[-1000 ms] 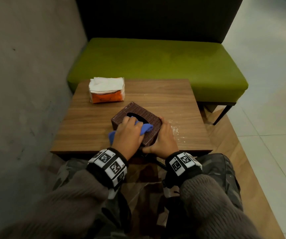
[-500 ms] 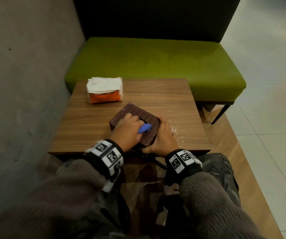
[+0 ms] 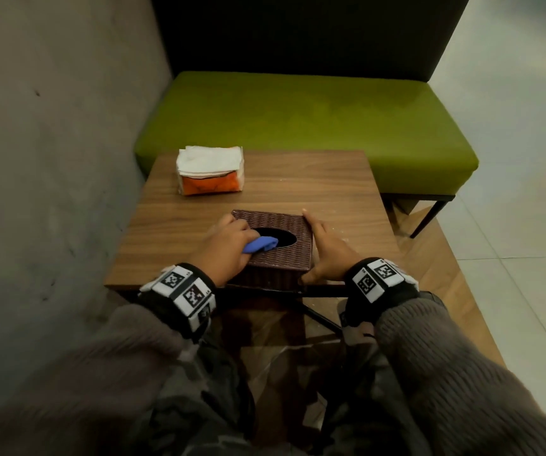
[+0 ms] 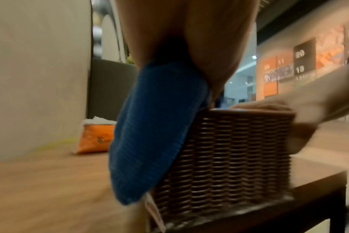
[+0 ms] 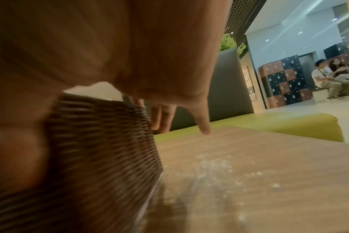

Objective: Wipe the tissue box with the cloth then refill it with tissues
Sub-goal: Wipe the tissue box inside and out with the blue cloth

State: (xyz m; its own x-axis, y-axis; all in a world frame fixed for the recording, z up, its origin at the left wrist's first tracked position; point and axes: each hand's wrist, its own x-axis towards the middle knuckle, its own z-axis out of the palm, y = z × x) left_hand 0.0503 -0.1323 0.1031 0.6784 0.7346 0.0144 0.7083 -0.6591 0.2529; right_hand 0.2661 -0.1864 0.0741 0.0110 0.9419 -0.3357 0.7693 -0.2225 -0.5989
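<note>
Head view: wicker tissue box [image 3: 276, 245] at near edge of wooden table [image 3: 173, 232], left hand [image 3: 228, 246] clutching blue cloth [image 3: 260, 244] on lid by oval slot. Right hand [image 3: 325, 250] flat against right side, fingers straight. Tissue pack [image 3: 210, 174] near far left corner.

Left wrist: cloth draped down box's left side.

Right wrist: crumbs [image 5: 219, 165] beside box. Hard swipe could shove box off edge, tbh.

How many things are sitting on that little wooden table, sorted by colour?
Brown: 1, the wicker box
Blue: 1, the cloth, held on the box by the left hand
Orange and white: 1, the tissue pack
Total: 3
</note>
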